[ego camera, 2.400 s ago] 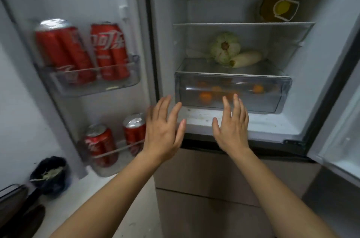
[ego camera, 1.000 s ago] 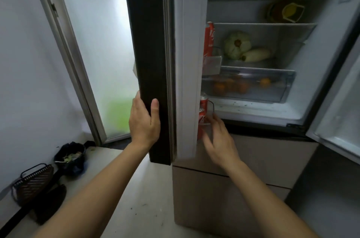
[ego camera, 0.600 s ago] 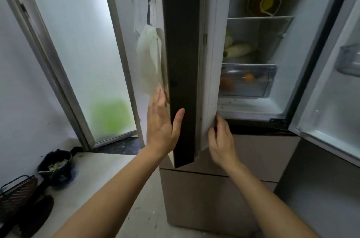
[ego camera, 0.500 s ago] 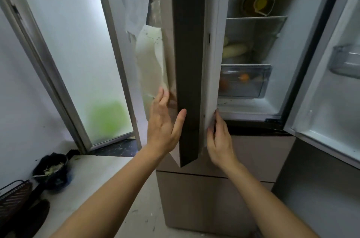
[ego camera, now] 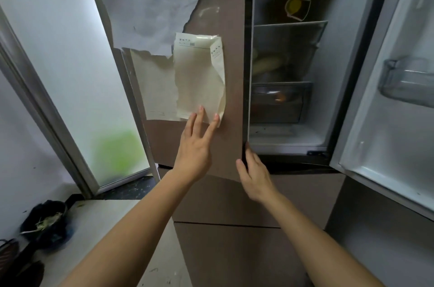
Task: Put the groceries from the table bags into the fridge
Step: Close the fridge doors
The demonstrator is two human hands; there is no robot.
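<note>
The fridge's brown left door (ego camera: 231, 89) is almost closed. My left hand (ego camera: 196, 143) presses flat on its front with straight fingers, the tips on a loose paper sheet (ego camera: 199, 78) stuck there. My right hand (ego camera: 254, 174) lies open against the door's lower right edge. Through the remaining gap the fridge interior (ego camera: 286, 136) shows a pale long vegetable (ego camera: 270, 63) on a shelf, an orange fruit (ego camera: 280, 97) in the clear drawer (ego camera: 279, 105) and a yellow-labelled pack (ego camera: 297, 7) higher up. No bags or table are in view.
The right fridge door (ego camera: 385, 103) stands wide open with a clear door bin (ego camera: 408, 80). Lower brown drawers (ego camera: 234, 202) sit under the doors. At the left are a frosted glass door (ego camera: 70, 70) and a white ledge (ego camera: 94, 239) with a dark bowl (ego camera: 47, 223).
The left fridge door has swung from wide open to nearly closed, hiding the red cans on it. My left hand moved from the door's edge to its front; my right hand followed the edge.
</note>
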